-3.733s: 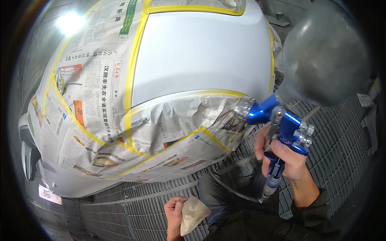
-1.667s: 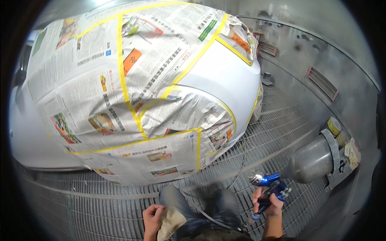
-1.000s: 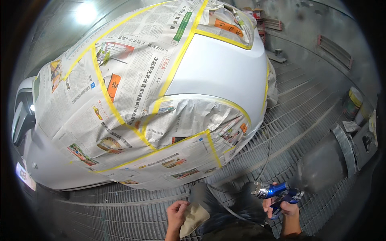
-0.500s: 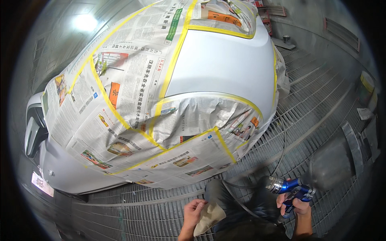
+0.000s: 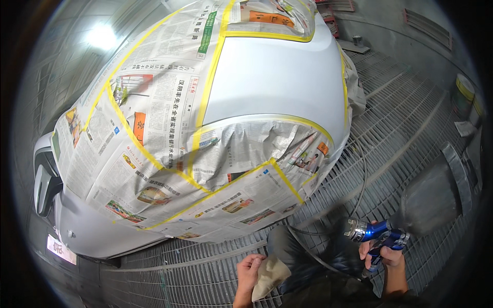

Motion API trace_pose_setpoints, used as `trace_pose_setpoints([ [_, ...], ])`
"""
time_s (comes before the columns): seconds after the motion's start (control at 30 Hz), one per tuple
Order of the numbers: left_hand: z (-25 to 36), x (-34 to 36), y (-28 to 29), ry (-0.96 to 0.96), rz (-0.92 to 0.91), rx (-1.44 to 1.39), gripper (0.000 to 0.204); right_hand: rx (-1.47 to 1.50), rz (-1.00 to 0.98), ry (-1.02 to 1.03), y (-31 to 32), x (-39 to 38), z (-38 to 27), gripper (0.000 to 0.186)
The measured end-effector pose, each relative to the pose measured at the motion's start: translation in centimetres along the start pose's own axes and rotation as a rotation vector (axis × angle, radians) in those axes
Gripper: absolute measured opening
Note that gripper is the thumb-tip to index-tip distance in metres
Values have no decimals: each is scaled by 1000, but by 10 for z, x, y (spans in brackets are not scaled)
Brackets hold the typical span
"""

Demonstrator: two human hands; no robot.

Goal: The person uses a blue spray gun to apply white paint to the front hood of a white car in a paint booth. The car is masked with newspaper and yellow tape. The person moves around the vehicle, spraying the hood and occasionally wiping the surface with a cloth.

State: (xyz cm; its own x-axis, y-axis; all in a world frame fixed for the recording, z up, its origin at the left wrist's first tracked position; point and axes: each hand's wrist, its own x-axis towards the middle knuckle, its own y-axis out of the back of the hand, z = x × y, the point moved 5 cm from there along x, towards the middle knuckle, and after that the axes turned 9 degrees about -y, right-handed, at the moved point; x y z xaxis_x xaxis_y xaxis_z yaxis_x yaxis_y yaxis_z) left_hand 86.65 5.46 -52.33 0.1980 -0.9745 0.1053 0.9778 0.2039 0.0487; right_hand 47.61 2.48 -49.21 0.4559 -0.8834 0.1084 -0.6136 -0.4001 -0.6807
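Note:
In my right hand [image 5: 382, 255] I grip a blue spray gun [image 5: 375, 232] with a silver nozzle head turned toward the left. A large grey, smoky cup [image 5: 429, 205] extends from the gun to the upper right. My left hand [image 5: 249, 273] pinches a folded beige cloth [image 5: 270, 277] in front of my legs. Ahead stands a silver car, mostly wrapped in newspaper [image 5: 169, 128] edged with yellow masking tape [image 5: 209, 92]. One bare pale panel [image 5: 277, 82] at its rear lies framed by the tape. Both hands are apart from the car.
Slatted metal grating [image 5: 195, 272] forms the floor. A thin hose [image 5: 363, 174] curves over it from near my legs past the car's rear. Tins [image 5: 463, 92] stand at the far right, and a side mirror [image 5: 46, 179] juts out at the left.
My view has shifted slightly, so the car's upper part sits farther left. The spray gun and my right hand appear a little farther right; both hands keep their hold.

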Motion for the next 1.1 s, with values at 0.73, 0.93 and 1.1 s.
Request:
trace_pose_setpoints([
  [0.73,4,5,-9,9,39,53,24,94,169,232,23,-13,-22,79],
  [0.93,-1,11,-15,24,10,30,23,101,170,219,29,-14,-23,79],
  [1.1,0,15,-19,79,-10,56,22,125,154,206,37,-10,-20,80],
])
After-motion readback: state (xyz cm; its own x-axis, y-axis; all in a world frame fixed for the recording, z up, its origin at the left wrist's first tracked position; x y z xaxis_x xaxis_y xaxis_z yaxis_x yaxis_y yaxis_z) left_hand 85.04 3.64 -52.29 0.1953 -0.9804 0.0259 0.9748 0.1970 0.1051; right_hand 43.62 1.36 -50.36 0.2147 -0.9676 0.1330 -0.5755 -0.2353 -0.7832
